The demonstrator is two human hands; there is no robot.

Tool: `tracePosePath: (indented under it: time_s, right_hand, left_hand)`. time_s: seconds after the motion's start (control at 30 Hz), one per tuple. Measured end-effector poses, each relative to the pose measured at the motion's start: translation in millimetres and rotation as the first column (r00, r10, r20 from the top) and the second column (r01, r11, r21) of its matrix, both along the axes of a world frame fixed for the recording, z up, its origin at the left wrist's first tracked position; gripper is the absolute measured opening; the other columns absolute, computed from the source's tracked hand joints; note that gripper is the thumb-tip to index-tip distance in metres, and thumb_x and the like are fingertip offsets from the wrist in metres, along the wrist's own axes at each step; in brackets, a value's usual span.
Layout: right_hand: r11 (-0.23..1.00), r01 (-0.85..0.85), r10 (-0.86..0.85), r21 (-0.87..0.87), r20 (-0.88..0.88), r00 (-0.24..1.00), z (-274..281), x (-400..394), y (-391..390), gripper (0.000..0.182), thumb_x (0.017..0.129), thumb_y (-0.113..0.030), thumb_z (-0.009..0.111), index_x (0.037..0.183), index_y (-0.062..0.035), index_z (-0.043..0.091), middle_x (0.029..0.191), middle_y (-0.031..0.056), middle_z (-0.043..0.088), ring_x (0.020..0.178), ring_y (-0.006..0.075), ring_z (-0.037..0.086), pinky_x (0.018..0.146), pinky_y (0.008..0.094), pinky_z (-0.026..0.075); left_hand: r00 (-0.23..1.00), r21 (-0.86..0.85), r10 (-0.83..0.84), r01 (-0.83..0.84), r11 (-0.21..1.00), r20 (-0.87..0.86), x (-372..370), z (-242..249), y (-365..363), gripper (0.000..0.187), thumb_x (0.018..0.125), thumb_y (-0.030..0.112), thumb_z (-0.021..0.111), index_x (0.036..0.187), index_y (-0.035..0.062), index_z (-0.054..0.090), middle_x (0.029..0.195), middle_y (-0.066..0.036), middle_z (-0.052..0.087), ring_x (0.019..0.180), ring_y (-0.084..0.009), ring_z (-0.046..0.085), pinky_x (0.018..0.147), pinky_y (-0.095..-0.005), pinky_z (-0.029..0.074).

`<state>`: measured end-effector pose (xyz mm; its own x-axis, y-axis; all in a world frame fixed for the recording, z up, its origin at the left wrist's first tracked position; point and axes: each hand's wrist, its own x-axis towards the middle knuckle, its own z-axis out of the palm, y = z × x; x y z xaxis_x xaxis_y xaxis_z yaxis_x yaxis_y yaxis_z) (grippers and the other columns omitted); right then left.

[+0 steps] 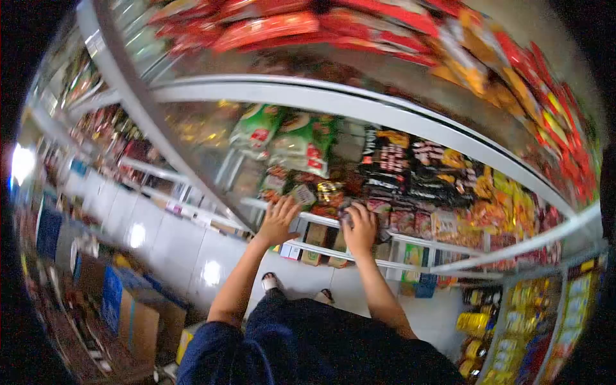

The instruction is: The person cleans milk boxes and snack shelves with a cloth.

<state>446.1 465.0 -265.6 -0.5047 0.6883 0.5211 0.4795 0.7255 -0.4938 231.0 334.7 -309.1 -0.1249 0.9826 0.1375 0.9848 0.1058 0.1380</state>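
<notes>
I stand facing a shop shelf rack [398, 122] packed with snack packets. My left hand [278, 221] rests with spread fingers on the edge of a middle shelf, touching small packets [301, 192] there. My right hand [359, 229] is curled over a dark small packet [346, 215] on the same shelf edge; whether it grips it is unclear. Green bags [282, 131] and black packets [385, 160] fill the shelf above the hands.
Red packets [289, 29] line the top shelf. Yellow packets [507, 205] sit to the right, yellow jars [475, 321] lower right. Cardboard boxes [138, 314] stand on the tiled floor [173, 250] to the left. My feet [269, 281] are below.
</notes>
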Motion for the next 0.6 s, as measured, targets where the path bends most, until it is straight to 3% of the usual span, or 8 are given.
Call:
tracePosePath:
  time_s: [0.07,0.17,0.23,0.27,0.37,0.5,0.53,0.6]
  right_hand:
    - [0.987,-0.157,0.156,0.015,0.046,0.987,1,-19,-7,0.026,0.067,-0.009,0.063,0.093,-0.0092,0.057,0.110,0.0084,0.052,0.098,0.0315,0.048,0.085,0.0401,0.039]
    - [0.964,-0.261,0.264,-0.046,0.091,0.960,10,-5,12,0.027,0.070,-0.004,0.059,0.097,-0.0053,0.056,0.114,0.0120,0.050,0.104,0.0319,0.047,0.088,0.0393,0.037]
    - [0.984,-0.165,0.168,-0.061,0.045,0.985,7,20,27,0.029,0.070,-0.002,0.058,0.099,-0.0037,0.055,0.114,0.0136,0.049,0.107,0.0316,0.045,0.092,0.0396,0.034]
    - [0.996,-0.069,0.069,-0.055,-0.004,0.998,-3,34,38,0.028,0.072,-0.002,0.056,0.099,-0.0036,0.054,0.114,0.0134,0.049,0.108,0.0323,0.044,0.092,0.0397,0.034]
    - [0.989,0.133,-0.137,-0.061,-0.053,0.989,-12,52,50,0.027,0.075,-0.008,0.057,0.102,-0.0063,0.054,0.117,0.0115,0.048,0.107,0.0320,0.045,0.091,0.0405,0.033]
    - [0.972,0.232,-0.231,-0.020,0.068,0.971,-13,-1,19,0.031,0.073,-0.015,0.060,0.103,-0.0073,0.054,0.118,0.0101,0.048,0.107,0.0314,0.045,0.091,0.0405,0.033]
    - [0.985,0.172,-0.173,0.033,0.057,0.983,-13,-23,8,0.030,0.073,-0.015,0.060,0.102,-0.0076,0.055,0.117,0.0105,0.049,0.107,0.0310,0.045,0.090,0.0405,0.034]
    - [0.996,0.087,-0.087,0.008,0.035,0.996,-11,-72,-23,0.027,0.073,-0.015,0.059,0.098,-0.0073,0.056,0.115,0.0106,0.050,0.107,0.0308,0.046,0.090,0.0417,0.034]
  left_hand:
    - [0.999,-0.040,0.013,-0.011,0.999,0.041,1,3,0,0.096,0.063,0.046,0.069,0.138,0.0165,0.017,0.141,-0.012,0.021,0.130,-0.0332,0.016,0.102,-0.0549,0.012]
    - [0.975,0.091,-0.069,0.051,0.995,0.209,-8,6,-5,0.081,0.070,0.035,0.065,0.136,0.0160,0.023,0.139,-0.014,0.023,0.130,-0.0324,0.018,0.103,-0.0517,0.013]
    - [0.970,0.184,0.083,-0.126,0.975,0.227,-10,9,-15,0.081,0.069,0.036,0.066,0.136,0.0182,0.023,0.139,-0.013,0.024,0.129,-0.0317,0.020,0.105,-0.0474,0.014]
    - [0.939,0.110,0.316,-0.331,0.937,0.137,-8,15,-24,0.080,0.069,0.035,0.066,0.135,0.0178,0.026,0.138,-0.011,0.027,0.129,-0.0311,0.023,0.104,-0.0496,0.016]
    - [0.894,0.087,0.433,-0.444,0.892,0.116,-36,13,-45,0.080,0.068,0.033,0.067,0.135,0.0184,0.027,0.138,-0.010,0.027,0.129,-0.0310,0.022,0.102,-0.0520,0.018]
    - [0.932,0.059,0.332,-0.343,0.937,0.142,-49,14,-48,0.084,0.064,0.031,0.070,0.135,0.0202,0.026,0.139,-0.010,0.025,0.128,-0.0324,0.022,0.101,-0.0532,0.020]
    - [0.940,0.162,0.293,-0.322,0.933,0.177,-50,5,-48,0.086,0.062,0.030,0.071,0.135,0.0190,0.026,0.139,-0.011,0.025,0.127,-0.0330,0.024,0.101,-0.0537,0.021]
    - [0.946,0.138,0.242,-0.274,0.952,0.214,-54,5,-49,0.088,0.061,0.029,0.071,0.136,0.0185,0.024,0.139,-0.011,0.025,0.127,-0.0336,0.024,0.100,-0.0547,0.021]
